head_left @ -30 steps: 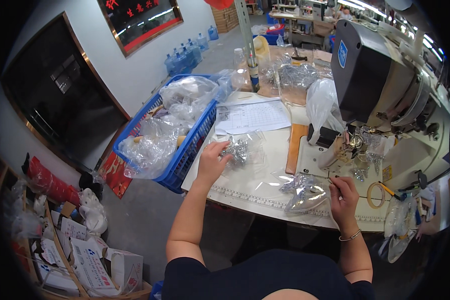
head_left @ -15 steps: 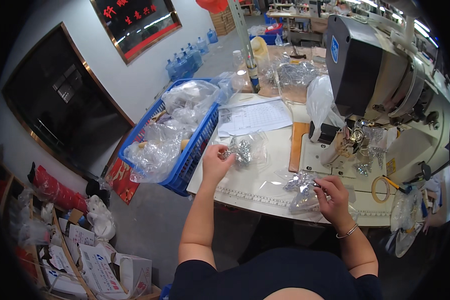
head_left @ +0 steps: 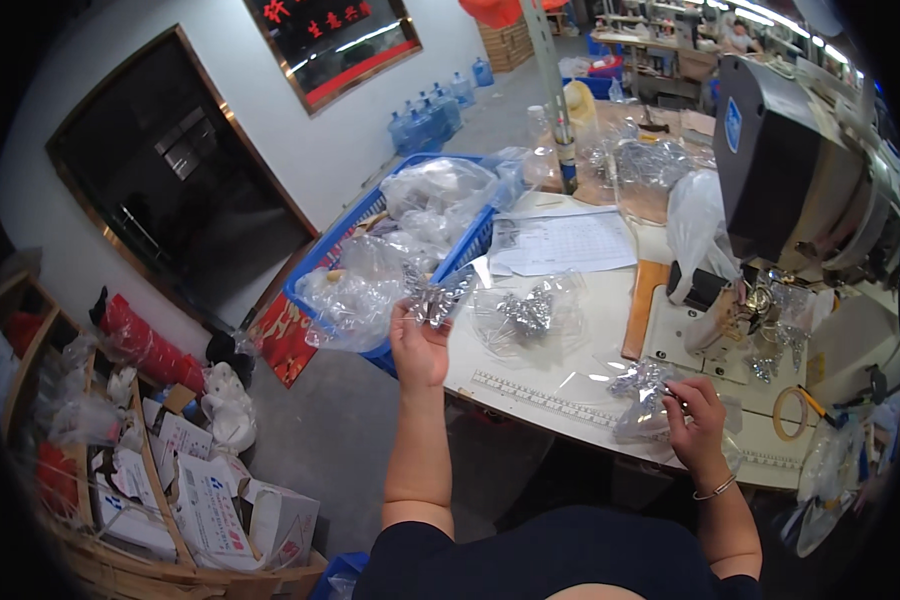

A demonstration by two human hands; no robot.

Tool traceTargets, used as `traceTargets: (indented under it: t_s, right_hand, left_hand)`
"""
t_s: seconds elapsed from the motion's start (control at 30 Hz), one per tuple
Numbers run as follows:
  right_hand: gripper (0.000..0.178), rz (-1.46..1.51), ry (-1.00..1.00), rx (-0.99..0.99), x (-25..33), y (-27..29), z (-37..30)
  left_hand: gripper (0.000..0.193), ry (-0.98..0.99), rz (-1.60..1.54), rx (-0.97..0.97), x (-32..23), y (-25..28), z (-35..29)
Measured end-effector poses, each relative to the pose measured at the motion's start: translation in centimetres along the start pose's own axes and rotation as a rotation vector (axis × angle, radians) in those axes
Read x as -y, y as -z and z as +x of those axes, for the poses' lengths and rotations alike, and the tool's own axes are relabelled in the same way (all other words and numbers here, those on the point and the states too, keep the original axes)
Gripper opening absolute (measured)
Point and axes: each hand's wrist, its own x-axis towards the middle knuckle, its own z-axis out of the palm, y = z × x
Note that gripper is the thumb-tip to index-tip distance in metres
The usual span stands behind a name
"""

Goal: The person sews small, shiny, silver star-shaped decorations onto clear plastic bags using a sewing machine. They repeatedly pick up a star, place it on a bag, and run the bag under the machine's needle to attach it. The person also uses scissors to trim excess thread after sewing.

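Note:
My left hand (head_left: 418,345) is raised at the table's left edge and grips a small clear bag of silvery parts (head_left: 440,296), held over the rim of the blue crate (head_left: 322,262). My right hand (head_left: 696,415) rests on the white table (head_left: 610,330) near its front edge, pinching another crumpled clear bag with silvery parts (head_left: 642,392). Between the hands lies a third clear bag of shiny pieces (head_left: 530,312). A ruler strip (head_left: 545,397) runs along the table's front edge.
A grey sewing machine (head_left: 790,160) stands at the right, with a wooden block (head_left: 642,305) and a sheet of paper (head_left: 565,240) beside it. The blue crate holds several filled plastic bags (head_left: 435,190). Cardboard boxes (head_left: 210,500) sit on the floor at left. A tape roll (head_left: 792,413) lies at far right.
My left hand has lifted a small bag of parts off the table and moved it left toward the blue crate. My right hand has stayed on its bag.

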Motion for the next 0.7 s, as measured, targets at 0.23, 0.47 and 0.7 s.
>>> traceTargets:
  t_s: [0.23,0.47,0.7]
  right_hand:
    - [0.02,-0.012,-0.002,0.014,0.2,0.0,-0.4]
    - [0.021,-0.034,-0.014,-0.002,-0.5,0.6,-1.3]
    - [0.021,-0.026,-0.026,0.003,-0.6,0.2,-1.8]
  left_hand:
    - [0.011,-0.093,-0.015,0.109,0.9,-2.1,-3.4]
    - [0.017,-0.416,0.168,0.164,3.4,-2.2,-4.8]
    - [0.02,-0.463,0.232,0.194,3.2,-2.6,-6.3]
